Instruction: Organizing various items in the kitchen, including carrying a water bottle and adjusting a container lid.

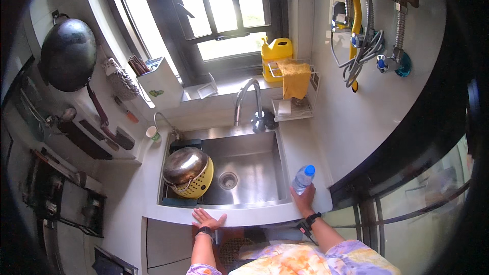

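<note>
My right hand (304,198) is closed around the lower part of a clear plastic bottle (303,179) with a blue cap, at the right of the sink. My left hand (208,219) rests on the counter's front edge with its fingers spread and holds nothing. Between and beyond my hands lies the stainless steel sink (252,168), with a drain in its floor. At the sink's left side a metal bowl (186,164) sits upside down on a yellow perforated basket (198,185). A curved metal faucet (258,103) stands behind the sink.
A paper cup (153,133) stands left of the sink. Behind, a yellow jug (277,55) is by the window, and an orange cloth (295,78) hangs on a wire rack (292,114). A wok (68,55) and utensils hang at left; hoses and valves (357,40) are on the right wall.
</note>
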The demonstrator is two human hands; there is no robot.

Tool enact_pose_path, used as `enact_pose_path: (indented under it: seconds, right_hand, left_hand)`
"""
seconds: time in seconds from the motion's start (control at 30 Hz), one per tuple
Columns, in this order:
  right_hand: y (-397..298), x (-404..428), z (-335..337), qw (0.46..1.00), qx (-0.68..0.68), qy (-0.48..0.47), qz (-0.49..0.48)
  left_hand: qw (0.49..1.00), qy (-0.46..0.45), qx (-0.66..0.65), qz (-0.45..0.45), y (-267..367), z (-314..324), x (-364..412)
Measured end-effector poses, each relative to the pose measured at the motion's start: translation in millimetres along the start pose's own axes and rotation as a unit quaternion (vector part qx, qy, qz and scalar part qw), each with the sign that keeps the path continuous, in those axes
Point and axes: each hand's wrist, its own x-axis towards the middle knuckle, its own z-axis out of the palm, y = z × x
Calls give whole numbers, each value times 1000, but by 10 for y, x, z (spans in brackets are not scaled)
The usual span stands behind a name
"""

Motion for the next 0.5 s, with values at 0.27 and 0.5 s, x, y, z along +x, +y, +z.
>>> enact_pose_path:
  seconds: [0.27, 0.5]
  right_hand:
    - [-37, -4, -43, 999, -25, 25, 17]
    - [-96, 16, -116, 1000, 5, 22, 17]
  left_hand:
    - [1000, 0, -11, 11, 28, 28, 34]
    - [1000, -14, -2, 2, 16, 29, 69]
